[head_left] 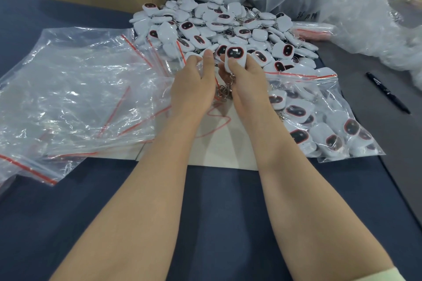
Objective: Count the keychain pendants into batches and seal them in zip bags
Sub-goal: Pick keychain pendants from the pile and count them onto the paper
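My right hand grips a pendant at frame centre, chains dangling. My left hand curls beside it; I cannot tell what it holds.

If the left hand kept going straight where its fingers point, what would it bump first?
Probably the heap of white plastic keychain pendants with dark, red-rimmed faces, right ahead of the left hand; depth is hard to judge.
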`<action>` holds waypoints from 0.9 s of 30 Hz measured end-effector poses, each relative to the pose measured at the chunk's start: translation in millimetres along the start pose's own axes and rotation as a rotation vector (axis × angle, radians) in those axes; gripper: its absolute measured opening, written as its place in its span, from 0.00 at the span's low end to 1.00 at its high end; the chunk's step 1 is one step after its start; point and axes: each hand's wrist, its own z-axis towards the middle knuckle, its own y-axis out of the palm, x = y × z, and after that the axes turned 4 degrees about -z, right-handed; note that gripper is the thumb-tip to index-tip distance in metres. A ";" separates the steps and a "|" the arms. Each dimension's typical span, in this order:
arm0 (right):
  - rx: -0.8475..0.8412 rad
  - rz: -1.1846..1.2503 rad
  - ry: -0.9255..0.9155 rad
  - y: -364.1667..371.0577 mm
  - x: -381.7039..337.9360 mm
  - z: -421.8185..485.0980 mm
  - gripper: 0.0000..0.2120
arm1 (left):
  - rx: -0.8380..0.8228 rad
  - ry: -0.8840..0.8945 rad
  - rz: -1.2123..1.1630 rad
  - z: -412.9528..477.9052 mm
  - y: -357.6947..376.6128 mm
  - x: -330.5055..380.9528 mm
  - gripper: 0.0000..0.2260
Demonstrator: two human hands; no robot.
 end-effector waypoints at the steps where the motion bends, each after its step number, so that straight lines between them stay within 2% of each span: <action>1: 0.002 -0.030 -0.010 0.2 1.4 0.6 0.08 | 0.000 -0.005 -0.001 0.2 0.1 -0.2 0.21; 15: -0.020 -0.172 -0.092 1.8 3.2 0.3 0.06 | 0.001 -0.001 -0.009 -0.9 -1.2 1.7 0.20; 21: 0.031 -0.115 -0.041 4.3 -2.2 -2.3 0.09 | 0.008 -0.004 -0.033 -0.3 -1.2 2.0 0.21; 23: 0.051 -0.108 -0.033 3.9 -4.5 -0.4 0.07 | 0.005 -0.008 -0.040 0.0 -1.3 1.8 0.20; 27: 0.003 -0.128 -0.001 2.9 -5.8 -3.2 0.08 | 0.002 -0.013 -0.042 -0.8 -2.1 2.6 0.20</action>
